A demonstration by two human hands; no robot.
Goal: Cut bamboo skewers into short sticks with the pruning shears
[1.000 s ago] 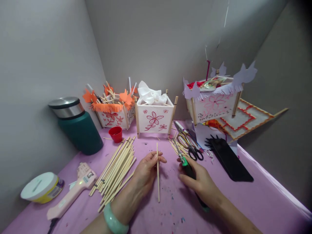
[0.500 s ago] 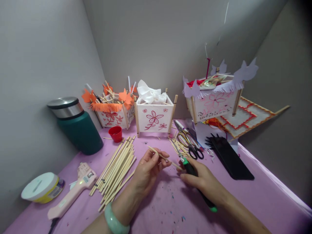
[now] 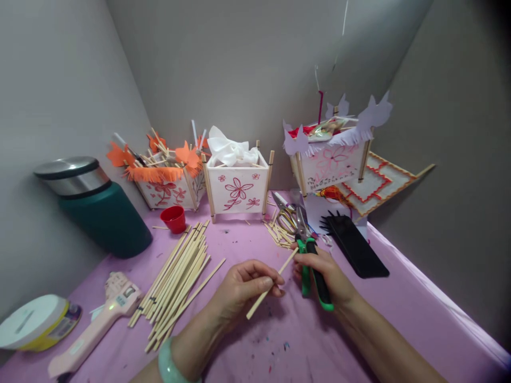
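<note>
Pinched between thumb and fingers of my left hand (image 3: 251, 282) is a thin wooden stick (image 3: 259, 304), slanting from lower left to upper right. Its upper end reaches close to the fingertips of my right hand (image 3: 321, 271). That hand is wrapped round green and black pliers (image 3: 305, 260), whose metal jaws point away from me and whose handles are spread. Left of my left hand lies a pile of longer wooden sticks (image 3: 179, 282). Short stick pieces (image 3: 276, 234) lie beyond the pliers, beside the gold-handled scissors (image 3: 286, 219).
At left stand a teal bottle (image 3: 107, 218), a red cup (image 3: 174, 219), a pink glue gun (image 3: 96, 330) and a white-lidded tub (image 3: 34, 322). Decorated boxes (image 3: 238, 192) line the back. A black phone (image 3: 355, 247) lies at right on the pink table (image 3: 295, 351).
The stick has turned to slant up to the right. The pliers have turned, with their jaws up and handles now visibly spread. The whole view has shifted, moving the background objects leftward.
</note>
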